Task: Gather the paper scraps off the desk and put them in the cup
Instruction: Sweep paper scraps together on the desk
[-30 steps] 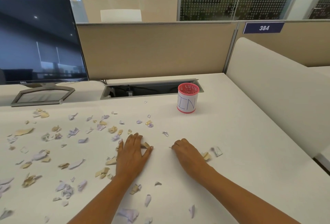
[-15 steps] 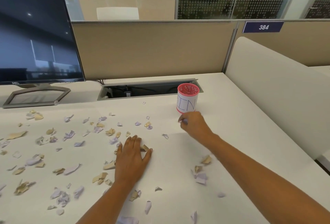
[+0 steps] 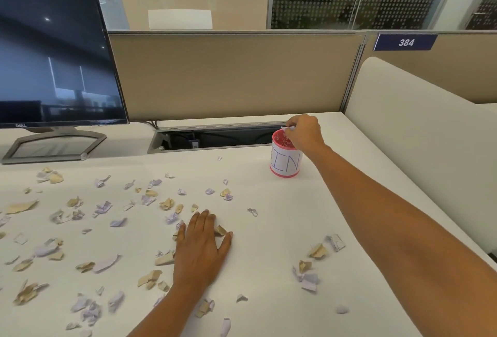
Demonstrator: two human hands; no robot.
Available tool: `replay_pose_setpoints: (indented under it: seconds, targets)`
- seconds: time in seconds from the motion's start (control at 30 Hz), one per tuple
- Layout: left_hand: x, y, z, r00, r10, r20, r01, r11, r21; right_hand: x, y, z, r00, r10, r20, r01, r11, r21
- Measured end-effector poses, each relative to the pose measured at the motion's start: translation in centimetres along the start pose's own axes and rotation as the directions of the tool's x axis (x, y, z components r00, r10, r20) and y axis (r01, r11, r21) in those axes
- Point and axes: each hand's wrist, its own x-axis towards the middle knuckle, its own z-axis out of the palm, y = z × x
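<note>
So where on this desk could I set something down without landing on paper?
Barest is the desk right of the cup, up to the white side panel. In front of the cup lies only one small scrap. Left of the left hand scraps lie thick; a cluster sits by the right forearm.

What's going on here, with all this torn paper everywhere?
A person is tidying a desk by hand, putting paper scraps into a pink cup. Right now the right hand is above the cup's mouth, pinching a small white scrap. The left hand rests flat on the desk among the litter. Most of the scraps lie scattered over the desk, so the job is far from done.
</note>
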Motion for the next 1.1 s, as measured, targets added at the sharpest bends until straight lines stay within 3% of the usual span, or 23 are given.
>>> replay_pose_setpoints:
  seconds: [0.17, 0.43, 0.53, 0.67, 0.87, 1.0, 1.1]
  targets:
    - [0.0, -0.1, 0.1, 1.000, 0.007, 0.000, -0.007, 1.000, -0.007, 0.3, 0.5, 0.7, 1.000, 0.000, 0.008, 0.001, 0.999, -0.042]
    - [0.0, 0.0, 0.0, 1.000, 0.014, -0.004, -0.014, 0.999, -0.030, -2.8, -0.8, 2.0, 0.989, -0.134, -0.057, 0.141, 0.976, 0.165]
    - [-0.1, 0.0, 0.0, 1.000, 0.016, -0.005, -0.016, 1.000, -0.026, -4.5, -1.6, 3.5, 0.983, -0.173, 0.054, 0.150, 0.944, 0.293]
    - [0.0, 0.0, -0.1, 1.000, 0.014, -0.007, -0.014, 1.000, -0.025, -6.9, -2.4, 6.2, 0.933, -0.226, 0.280, 0.151, 0.953, 0.263]
    - [0.0, 0.0, -0.1, 1.000, 0.010, 0.008, -0.010, 1.000, 0.005, -9.2, -2.8, 10.5, 0.733, -0.255, 0.631, 0.259, 0.962, 0.088]
    - [0.0, 0.0, -0.1, 1.000, 0.006, 0.016, -0.007, 1.000, 0.009, -9.5, -2.7, 12.2, 0.648, -0.212, 0.731, 0.372, 0.926, -0.060]
    - [0.0, 0.0, 0.0, 1.000, 0.010, 0.009, -0.010, 1.000, 0.010, -10.5, -2.1, 13.0, 0.658, -0.267, 0.704, 0.493, 0.860, -0.134]
